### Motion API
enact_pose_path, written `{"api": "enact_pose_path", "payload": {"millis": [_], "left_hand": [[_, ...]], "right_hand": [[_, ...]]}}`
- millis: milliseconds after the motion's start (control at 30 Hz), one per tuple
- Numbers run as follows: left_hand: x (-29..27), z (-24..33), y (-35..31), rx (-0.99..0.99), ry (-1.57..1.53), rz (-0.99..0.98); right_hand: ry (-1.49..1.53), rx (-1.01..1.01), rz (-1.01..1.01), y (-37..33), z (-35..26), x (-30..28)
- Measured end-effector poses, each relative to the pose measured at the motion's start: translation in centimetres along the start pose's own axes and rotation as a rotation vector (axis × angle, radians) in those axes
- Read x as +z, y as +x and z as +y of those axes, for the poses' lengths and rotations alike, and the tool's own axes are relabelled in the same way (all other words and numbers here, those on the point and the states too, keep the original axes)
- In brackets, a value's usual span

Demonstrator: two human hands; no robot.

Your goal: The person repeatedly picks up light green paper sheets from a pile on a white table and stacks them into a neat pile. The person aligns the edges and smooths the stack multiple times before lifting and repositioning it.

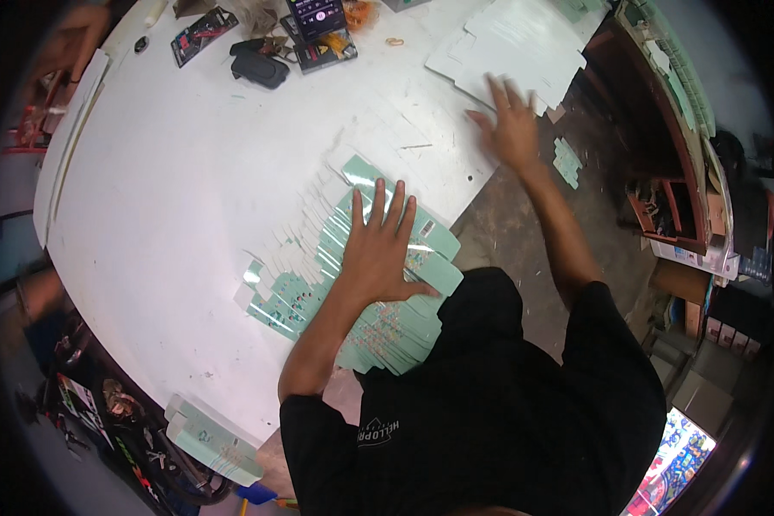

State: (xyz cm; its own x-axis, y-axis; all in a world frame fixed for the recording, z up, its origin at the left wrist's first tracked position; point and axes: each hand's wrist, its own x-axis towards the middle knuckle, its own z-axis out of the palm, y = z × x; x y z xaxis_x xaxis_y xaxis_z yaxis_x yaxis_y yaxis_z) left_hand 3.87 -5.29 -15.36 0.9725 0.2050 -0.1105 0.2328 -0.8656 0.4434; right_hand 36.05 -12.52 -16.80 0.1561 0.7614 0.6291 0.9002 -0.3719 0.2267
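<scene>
My left hand point(377, 254) lies flat, fingers stretched out, on a fanned stack of mint-green printed card blanks point(378, 331) at the near edge of the white table. Small coloured patterns cover the blanks, and their cut tabs stick out along the far left side. Over at the far right, my right hand point(514, 129) is in the air with its fingers spread, slightly blurred and holding nothing I can see. It is near a pile of white card sheets point(512, 52) with notched edges at the table's corner.
Across the back of the white table point(172, 172) lie a black pouch point(260, 64), a phone point(320, 17) and a packaged item point(203, 36). More mint-green blanks point(211, 443) sit at the near left edge. A cut card piece point(568, 163) is on the dark floor, beside a wooden cabinet point(671, 206).
</scene>
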Motion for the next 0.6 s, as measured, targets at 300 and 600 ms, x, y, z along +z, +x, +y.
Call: {"api": "enact_pose_path", "payload": {"millis": [300, 600], "left_hand": [[3.1, -0.8, 1.0, 0.011, 0.044, 0.195], [1.9, 0.3, 0.9, 0.050, 0.142, 0.202]], "right_hand": [[0.506, 0.006, -0.395, -3.0, -3.9, -1.9], [1.150, 0.300, -0.931, -3.6, -9.6, -6.3]]}}
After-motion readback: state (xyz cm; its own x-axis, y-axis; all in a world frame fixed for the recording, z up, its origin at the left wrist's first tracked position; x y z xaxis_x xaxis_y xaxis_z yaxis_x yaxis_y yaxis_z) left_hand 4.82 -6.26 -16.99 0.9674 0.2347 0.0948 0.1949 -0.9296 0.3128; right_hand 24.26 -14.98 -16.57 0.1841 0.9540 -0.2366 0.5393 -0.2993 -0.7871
